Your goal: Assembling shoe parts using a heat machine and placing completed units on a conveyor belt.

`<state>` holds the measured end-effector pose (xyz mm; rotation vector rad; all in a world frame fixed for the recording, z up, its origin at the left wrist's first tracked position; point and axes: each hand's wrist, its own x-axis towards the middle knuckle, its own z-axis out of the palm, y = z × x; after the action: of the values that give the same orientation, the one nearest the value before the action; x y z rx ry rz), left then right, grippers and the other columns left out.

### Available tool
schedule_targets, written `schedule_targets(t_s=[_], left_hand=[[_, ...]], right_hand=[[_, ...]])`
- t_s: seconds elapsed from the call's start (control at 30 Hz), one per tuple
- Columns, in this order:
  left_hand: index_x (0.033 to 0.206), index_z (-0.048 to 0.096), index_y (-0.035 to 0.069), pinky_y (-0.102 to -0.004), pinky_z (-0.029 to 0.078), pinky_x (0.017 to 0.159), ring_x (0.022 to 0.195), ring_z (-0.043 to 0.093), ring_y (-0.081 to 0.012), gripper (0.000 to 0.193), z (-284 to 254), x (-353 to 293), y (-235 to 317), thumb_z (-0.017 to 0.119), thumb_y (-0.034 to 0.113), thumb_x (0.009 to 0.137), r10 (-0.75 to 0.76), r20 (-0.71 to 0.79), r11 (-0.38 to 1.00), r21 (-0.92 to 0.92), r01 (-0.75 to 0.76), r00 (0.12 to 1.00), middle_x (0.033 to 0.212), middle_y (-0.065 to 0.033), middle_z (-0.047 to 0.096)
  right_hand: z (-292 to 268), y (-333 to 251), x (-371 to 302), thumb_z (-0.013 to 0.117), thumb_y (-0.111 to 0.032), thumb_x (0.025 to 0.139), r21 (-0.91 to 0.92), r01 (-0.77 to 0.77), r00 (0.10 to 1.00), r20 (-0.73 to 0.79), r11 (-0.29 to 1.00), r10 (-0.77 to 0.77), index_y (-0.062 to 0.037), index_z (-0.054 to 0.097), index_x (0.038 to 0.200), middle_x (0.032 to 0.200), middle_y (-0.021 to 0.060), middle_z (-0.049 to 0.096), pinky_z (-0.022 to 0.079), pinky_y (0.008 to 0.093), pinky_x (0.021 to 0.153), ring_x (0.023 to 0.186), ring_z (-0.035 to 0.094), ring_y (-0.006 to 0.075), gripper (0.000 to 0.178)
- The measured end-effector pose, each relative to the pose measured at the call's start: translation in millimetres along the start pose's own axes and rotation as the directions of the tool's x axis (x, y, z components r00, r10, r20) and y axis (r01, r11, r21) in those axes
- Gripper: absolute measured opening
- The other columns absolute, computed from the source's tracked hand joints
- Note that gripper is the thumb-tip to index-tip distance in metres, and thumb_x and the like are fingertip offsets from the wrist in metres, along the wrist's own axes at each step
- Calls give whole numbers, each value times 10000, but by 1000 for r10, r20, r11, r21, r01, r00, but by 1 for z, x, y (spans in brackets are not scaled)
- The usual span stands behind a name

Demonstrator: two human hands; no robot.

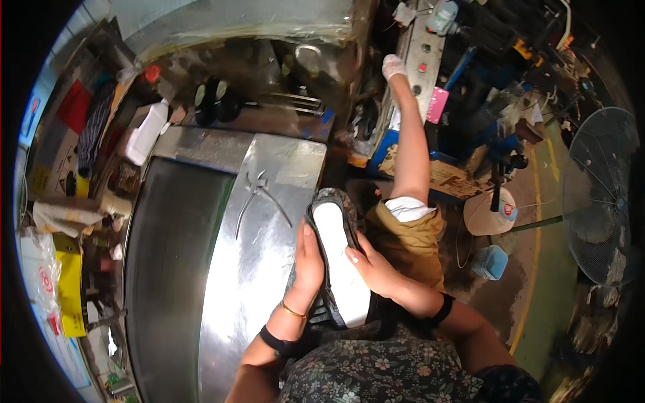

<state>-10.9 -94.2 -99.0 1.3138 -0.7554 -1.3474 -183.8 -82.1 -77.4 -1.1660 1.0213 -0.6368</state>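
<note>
In front of my body I hold a dark shoe upper with its underside turned up. A long white insole board covers most of that underside, and the dark edge shows around it. My left hand is wrapped along the shoe's left side, thumb pointing up. From the right, my right hand grips the other side, with its thumb pressed on the white board. A pair of metal pincers with long curved handles lies on the shiny metal table, left of the shoe.
A dark conveyor belt runs left of the metal table. Another person's arm reaches toward a button panel. Dark shoes and a white bottle stand behind the belt. A large fan and buckets are at right.
</note>
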Motion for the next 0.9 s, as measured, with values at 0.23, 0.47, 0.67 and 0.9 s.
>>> schedule_targets(t_s=[0.23,0.47,0.67,0.9], left_hand=[[1401,317,-62,-479,477,903,1088,569,-496,528,-30,-20,28,371,294,1015,75,144,779,610,-148,987,1170,-388,548],[1412,348,-51,-368,358,1065,1281,467,-351,460,-1,-76,-6,332,228,1047,368,-52,854,415,-315,929,1367,-255,472],[1360,453,-3,-336,336,1079,1233,482,-229,626,3,-13,26,218,487,1049,17,59,985,-172,-6,998,1324,-148,524],[1269,550,28,-280,411,975,1109,538,-177,388,6,-8,20,620,226,943,13,199,1000,-12,-11,980,1225,-86,576]], right_hand=[[33,-25,-13,457,-291,1014,-247,-39,998,-57,968,26,95,62,1475,1287,368,465,392,381,1021,1244,488,415,719],[21,17,-24,467,-181,1004,-353,288,950,-15,890,-313,71,80,1486,1418,348,360,349,416,1071,1312,425,411,667],[7,31,-29,468,-211,1011,-379,426,902,104,822,-420,53,11,1483,1467,325,291,306,413,1101,1357,361,409,708],[-18,-37,33,274,-485,1042,338,28,997,54,941,-49,-48,270,1492,1481,126,362,241,326,1143,1365,348,215,627]])
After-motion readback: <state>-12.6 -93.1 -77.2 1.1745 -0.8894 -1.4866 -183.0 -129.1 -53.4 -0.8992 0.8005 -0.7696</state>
